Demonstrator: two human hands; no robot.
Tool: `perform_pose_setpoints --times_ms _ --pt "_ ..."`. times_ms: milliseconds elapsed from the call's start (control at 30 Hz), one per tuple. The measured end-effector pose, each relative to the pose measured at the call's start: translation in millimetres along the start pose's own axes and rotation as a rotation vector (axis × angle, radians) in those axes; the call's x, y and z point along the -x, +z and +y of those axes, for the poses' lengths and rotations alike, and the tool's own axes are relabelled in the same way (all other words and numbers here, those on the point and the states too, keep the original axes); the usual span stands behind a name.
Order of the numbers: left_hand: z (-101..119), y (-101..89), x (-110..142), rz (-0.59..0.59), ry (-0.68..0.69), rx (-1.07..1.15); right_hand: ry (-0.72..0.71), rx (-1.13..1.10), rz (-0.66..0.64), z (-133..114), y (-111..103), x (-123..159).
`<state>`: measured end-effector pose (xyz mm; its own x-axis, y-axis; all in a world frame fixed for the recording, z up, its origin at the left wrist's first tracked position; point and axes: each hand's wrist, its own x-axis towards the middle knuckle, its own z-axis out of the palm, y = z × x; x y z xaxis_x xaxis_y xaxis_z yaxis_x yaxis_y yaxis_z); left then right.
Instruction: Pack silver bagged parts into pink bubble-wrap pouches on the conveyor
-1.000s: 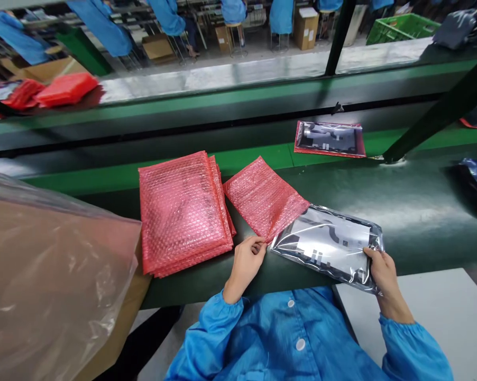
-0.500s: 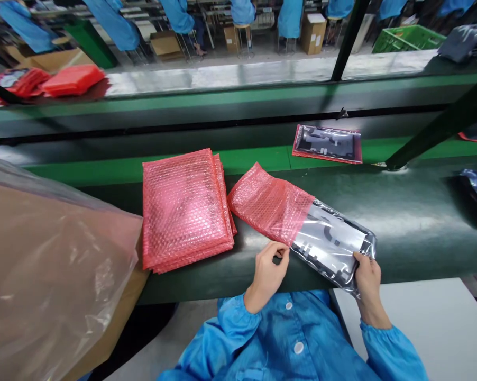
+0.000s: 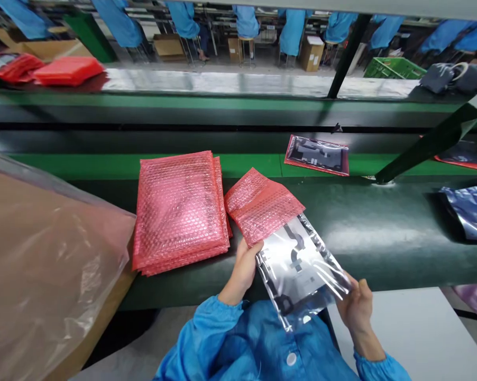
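Observation:
A flat grey-and-black panel in a clear plastic sleeve (image 3: 297, 259) lies at a slant, its near end raised towards me. Its far end is covered by a red bubble-wrap bag (image 3: 264, 206), which is creased across the middle. At the bag's mouth, my left hand (image 3: 242, 272) grips the sleeved panel's left edge, thumb on top. My right hand (image 3: 356, 307) holds the right edge near the close corner, with some fingers hidden behind it. Left of the bag rests a stack of red bubble-wrap bags (image 3: 181, 209).
Another sleeved panel on red wrap (image 3: 317, 154) lies on the green strip (image 3: 254, 165). A dark shiny packet (image 3: 470, 211) sits at right, beyond a slanted post (image 3: 421, 145). A plastic-lined carton (image 3: 52, 264) stands at left, a white surface (image 3: 413, 328) at lower right. People in blue sit across.
The sleeved panel has turned and tilted, its near end coming towards me. My left hand has moved from the bag's edge to the panel's edge. The bag is now folded across.

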<state>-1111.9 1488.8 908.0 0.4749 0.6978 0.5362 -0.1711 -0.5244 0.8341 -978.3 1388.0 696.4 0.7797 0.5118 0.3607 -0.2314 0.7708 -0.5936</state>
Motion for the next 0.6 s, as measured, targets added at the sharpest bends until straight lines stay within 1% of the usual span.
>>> perform_pose_setpoints --times_ms 67,100,167,233,333,400,433,467,533,600 --pt "12.2 -6.8 2.7 -0.059 -0.010 -0.063 0.004 -0.026 0.014 -11.0 -5.3 -10.2" --pt "18.1 -9.8 5.0 -0.105 -0.023 -0.102 0.003 -0.011 -0.002 -16.2 -3.8 -16.1" --pt "27.6 -14.3 10.9 -0.199 -0.049 -0.191 -0.015 0.059 -0.070 -24.9 7.5 -27.1" --pt "32.4 -17.4 16.9 -0.256 -0.052 -0.263 -0.069 0.110 -0.100 -31.8 25.5 -34.5" --pt "31.7 -22.4 23.0 -0.259 -0.025 -0.313 -0.180 0.246 -0.059 -40.9 49.6 -36.3" --pt "28.3 -27.5 25.4 -0.241 -0.003 -0.333 -0.234 0.393 -0.044 -46.0 56.7 -31.9" --pt "26.3 -30.8 26.6 -0.228 0.013 -0.353 -0.243 0.462 -0.063 -48.1 57.2 -28.5" --pt "24.5 -34.4 28.1 -0.212 0.036 -0.384 -0.240 0.515 -0.098 -49.7 56.1 -24.6" --pt "21.7 -42.7 33.2 -0.184 0.091 -0.478 -0.199 0.578 -0.207 -51.3 50.9 -15.8" --pt "20.3 -51.3 41.5 -0.196 0.133 -0.596 -0.140 0.612 -0.324 -50.6 44.0 -6.6"
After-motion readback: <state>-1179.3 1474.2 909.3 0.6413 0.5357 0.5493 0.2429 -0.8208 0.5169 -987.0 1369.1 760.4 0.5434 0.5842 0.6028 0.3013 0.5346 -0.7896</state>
